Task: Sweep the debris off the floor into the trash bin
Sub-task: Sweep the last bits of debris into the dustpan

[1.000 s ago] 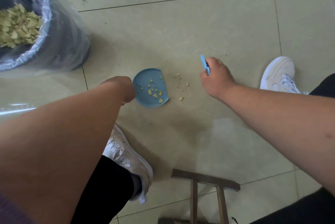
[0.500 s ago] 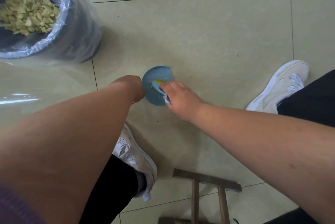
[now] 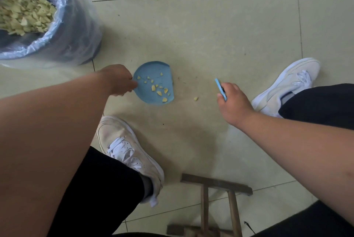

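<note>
A small blue dustpan [image 3: 151, 77] lies flat on the tiled floor with several yellow debris bits [image 3: 159, 90] in it. My left hand [image 3: 118, 79] grips its left edge, where the handle is hidden. My right hand [image 3: 232, 100] holds a small blue brush [image 3: 220, 88] off to the right of the pan, apart from it. One yellow crumb [image 3: 195, 98] and a few tiny specks lie on the floor between pan and brush. The trash bin [image 3: 63, 31], lined with a clear bag and holding yellow scraps, stands at the upper left.
My two white sneakers [image 3: 130, 150] [image 3: 287, 83] flank the work spot, with black trouser legs behind them. A wooden stool [image 3: 216, 185] stands at the bottom centre. Bare floor tiles [image 3: 210, 31] stretch beyond the dustpan.
My right hand swept the brush onto the dustpan half a second ago and has drawn back to the right. More debris lies in the pan than a second ago; fewer crumbs are on the floor.
</note>
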`<state>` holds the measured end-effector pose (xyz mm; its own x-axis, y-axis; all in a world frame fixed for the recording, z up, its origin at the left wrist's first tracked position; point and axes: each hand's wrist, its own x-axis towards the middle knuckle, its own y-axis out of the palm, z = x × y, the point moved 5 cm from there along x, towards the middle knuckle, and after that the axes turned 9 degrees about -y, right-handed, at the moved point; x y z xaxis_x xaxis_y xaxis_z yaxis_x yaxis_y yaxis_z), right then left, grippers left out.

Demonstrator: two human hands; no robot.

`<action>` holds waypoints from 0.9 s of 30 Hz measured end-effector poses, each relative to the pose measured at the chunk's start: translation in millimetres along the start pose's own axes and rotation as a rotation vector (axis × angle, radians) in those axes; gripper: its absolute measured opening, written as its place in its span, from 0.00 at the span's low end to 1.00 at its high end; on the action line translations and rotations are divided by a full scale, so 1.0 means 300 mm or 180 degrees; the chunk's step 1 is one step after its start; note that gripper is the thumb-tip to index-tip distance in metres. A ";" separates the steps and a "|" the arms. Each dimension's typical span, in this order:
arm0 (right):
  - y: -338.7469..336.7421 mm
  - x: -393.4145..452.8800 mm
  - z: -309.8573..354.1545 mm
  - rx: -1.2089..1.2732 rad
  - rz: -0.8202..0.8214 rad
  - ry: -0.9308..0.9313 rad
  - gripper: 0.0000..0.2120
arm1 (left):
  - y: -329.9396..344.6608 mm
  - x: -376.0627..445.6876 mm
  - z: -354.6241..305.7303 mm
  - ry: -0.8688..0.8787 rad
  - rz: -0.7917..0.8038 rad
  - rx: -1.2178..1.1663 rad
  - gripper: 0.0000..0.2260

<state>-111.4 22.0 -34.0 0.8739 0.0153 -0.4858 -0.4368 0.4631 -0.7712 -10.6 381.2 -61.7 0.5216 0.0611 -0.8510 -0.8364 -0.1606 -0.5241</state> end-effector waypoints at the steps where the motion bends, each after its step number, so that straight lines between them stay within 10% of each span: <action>1: 0.012 -0.004 0.002 0.0041 0.0008 0.0069 0.14 | -0.004 0.003 0.013 -0.0021 -0.0009 -0.0021 0.14; 27: 0.295 0.119 0.549 0.0475 0.0451 -0.0271 0.26 | 0.145 0.023 -0.054 -0.0077 0.0063 0.0394 0.14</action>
<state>-83.7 209.5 -51.6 0.8237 0.1612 -0.5437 -0.5256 0.5768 -0.6253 -40.7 358.6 -89.8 0.5019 0.0829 -0.8610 -0.8616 -0.0392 -0.5060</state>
